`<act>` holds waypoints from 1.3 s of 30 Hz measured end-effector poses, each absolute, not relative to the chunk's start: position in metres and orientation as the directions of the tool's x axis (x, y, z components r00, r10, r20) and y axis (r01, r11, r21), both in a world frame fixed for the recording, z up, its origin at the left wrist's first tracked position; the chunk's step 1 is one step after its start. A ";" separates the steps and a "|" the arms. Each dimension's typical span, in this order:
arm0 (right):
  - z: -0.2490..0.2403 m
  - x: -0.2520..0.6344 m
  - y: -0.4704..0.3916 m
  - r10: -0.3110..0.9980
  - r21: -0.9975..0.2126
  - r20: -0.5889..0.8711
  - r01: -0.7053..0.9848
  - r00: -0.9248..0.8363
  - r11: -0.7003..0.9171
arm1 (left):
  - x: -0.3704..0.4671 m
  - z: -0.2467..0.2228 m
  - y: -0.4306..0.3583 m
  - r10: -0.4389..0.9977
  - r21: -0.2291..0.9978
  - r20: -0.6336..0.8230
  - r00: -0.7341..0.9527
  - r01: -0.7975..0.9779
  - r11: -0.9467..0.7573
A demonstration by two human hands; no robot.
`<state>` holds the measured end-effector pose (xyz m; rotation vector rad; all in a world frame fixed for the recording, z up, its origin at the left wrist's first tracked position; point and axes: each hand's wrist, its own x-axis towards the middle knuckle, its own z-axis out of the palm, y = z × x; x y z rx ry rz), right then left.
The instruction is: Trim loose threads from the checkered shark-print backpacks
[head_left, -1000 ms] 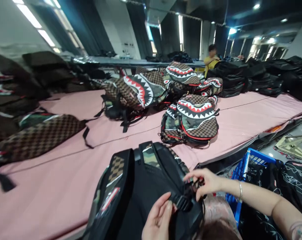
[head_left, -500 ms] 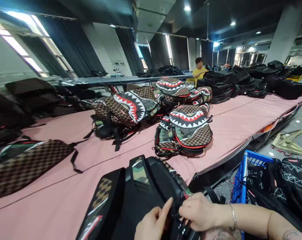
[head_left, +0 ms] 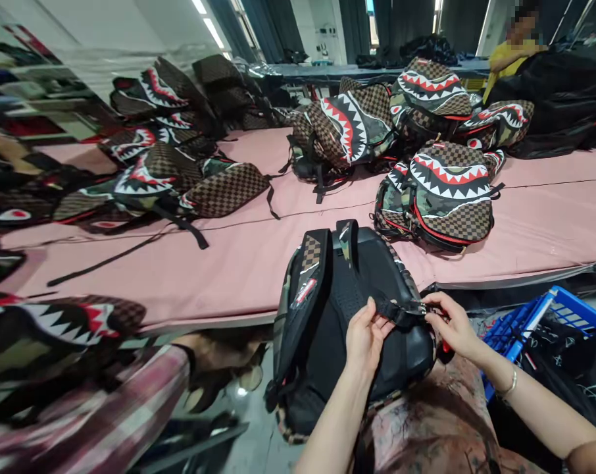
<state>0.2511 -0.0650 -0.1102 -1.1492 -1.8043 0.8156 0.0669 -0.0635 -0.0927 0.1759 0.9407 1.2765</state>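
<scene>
A backpack leans at the table's front edge, its black back panel and shoulder straps facing up. Checkered and camouflage patches show on the straps. My left hand is closed on a black strap over the right part of the panel. Beside it, my right hand pinches the right end of the same strap near the bag's edge. Small dark parts lie between the two hands, too small to make out.
The pink table holds shark-mouth backpacks and a pile of them at left. A blue crate of black bags stands right. Someone in plaid is at lower left; a person in yellow is behind.
The view has swung left and down, showing more of the left side. More of the backpack shows, and my hands now hold a strap stretched between them.
</scene>
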 end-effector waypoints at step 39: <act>-0.076 0.253 -0.015 0.743 -0.669 0.416 0.376 -0.525 0.641 | 0.068 -0.091 -0.066 0.888 0.671 -0.459 0.006 -0.653 0.351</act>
